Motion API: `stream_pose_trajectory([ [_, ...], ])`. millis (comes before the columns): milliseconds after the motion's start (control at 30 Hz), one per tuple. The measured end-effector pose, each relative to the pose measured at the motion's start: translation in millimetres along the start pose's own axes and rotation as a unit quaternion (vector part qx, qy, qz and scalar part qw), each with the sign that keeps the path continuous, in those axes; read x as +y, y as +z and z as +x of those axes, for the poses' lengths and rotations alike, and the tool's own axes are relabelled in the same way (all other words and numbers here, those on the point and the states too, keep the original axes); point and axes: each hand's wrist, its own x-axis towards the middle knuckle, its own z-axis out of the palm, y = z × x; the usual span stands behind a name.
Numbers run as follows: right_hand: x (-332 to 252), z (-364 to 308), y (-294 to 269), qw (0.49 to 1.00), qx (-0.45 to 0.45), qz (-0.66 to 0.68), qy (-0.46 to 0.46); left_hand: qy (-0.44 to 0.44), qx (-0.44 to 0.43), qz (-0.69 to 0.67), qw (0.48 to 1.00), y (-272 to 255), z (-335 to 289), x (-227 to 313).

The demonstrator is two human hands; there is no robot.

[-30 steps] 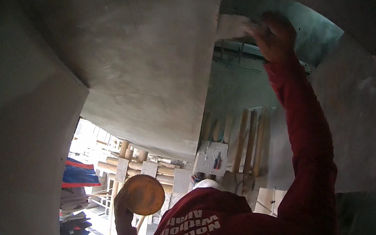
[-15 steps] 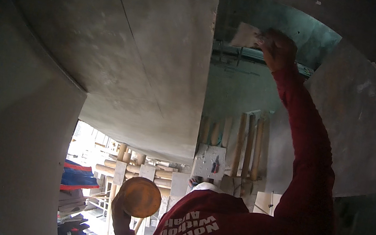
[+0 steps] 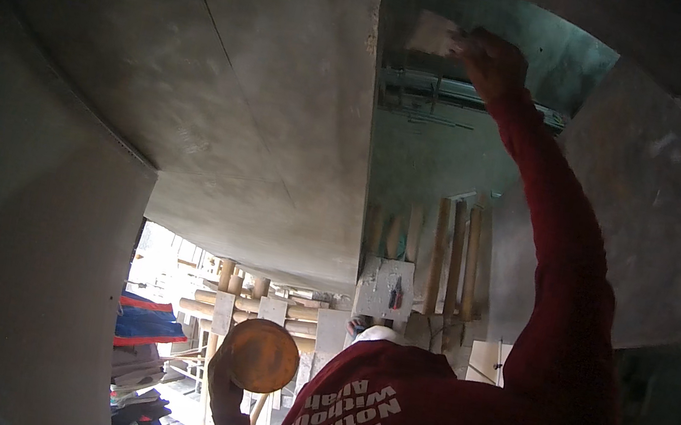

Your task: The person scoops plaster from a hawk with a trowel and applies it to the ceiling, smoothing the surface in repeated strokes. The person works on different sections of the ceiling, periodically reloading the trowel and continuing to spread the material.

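Note:
My right hand (image 3: pixel 494 62), at the end of a raised red sleeve, grips a thin pale square-edged sheet (image 3: pixel 434 34). The sheet lies close to the dark greenish surface (image 3: pixel 559 55) inside an opening. Its exact kind is too dim to tell, and whether it touches that surface is unclear. Low in the view, my left hand (image 3: pixel 220 378) is wrapped around the side of a round orange-brown container (image 3: pixel 264 356). The container's circular face shows, while most of my fingers are behind it.
A broad grey panel (image 3: pixel 268 109) with a dark seam spans the left, beside a plain grey wall (image 3: pixel 24 248). Wooden poles (image 3: pixel 455 260) stand beyond the opening. A stack of folded cloth-like items (image 3: pixel 148 320) lies at lower left, near bright light.
My right hand and the pale sheet have shifted slightly up and to the left. My left hand still holds the container, nearly unmoved.

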Motion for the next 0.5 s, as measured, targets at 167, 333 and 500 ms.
stream_pose_trajectory([
  [167,-52.6,18.4,-15.9,0.990,-0.051,-0.075,-0.110,0.061,-0.014,0.013,0.998,1.0,15.7,-2.0],
  [333,-62.7,36.6,13.9,0.995,-0.029,-0.012,-0.093,0.047,-0.008,-0.012,0.999,3.6,28.9,-3.2],
  [500,-19.8,1.9,10.8,0.980,-0.033,0.178,0.082,0.115,0.008,0.081,0.990,-7.2,-3.4,-8.3],
])
